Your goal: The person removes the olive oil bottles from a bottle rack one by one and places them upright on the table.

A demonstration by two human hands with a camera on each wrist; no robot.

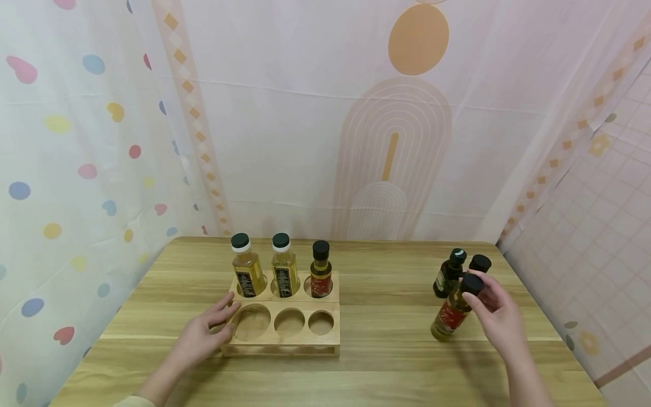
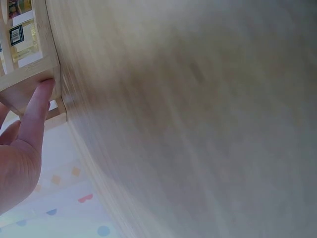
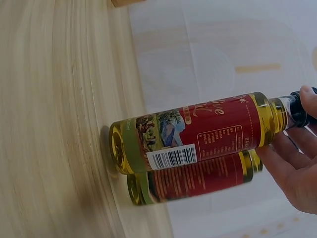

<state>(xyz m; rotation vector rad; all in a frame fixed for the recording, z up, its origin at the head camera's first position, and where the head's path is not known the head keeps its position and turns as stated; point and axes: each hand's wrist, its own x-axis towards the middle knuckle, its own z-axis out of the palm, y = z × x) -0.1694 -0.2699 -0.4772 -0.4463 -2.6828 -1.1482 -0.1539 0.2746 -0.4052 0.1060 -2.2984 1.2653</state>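
Observation:
On the right of the table, my right hand [image 1: 500,319] pinches an olive oil bottle [image 1: 451,316] by its black cap and neck. Its red label and yellow oil show in the right wrist view; whether its base touches the table I cannot tell. Close behind it stand a small dark bottle [image 1: 446,278] and a second red-labelled bottle [image 3: 198,177], mostly hidden in the head view. My left hand [image 1: 200,333] touches the left end of a two-tier wooden rack [image 1: 310,337] with extended fingers. Two clear oil bottles [image 1: 247,273] and a red-labelled bottle [image 1: 321,277] fill the rack's back row.
Three round holes [image 1: 290,322] of decreasing size line the rack's lower front tier. Bare wooden tabletop [image 1: 381,316] lies between the rack and the bottles on the right. Patterned curtains [image 1: 285,141] hang behind the table and at both sides.

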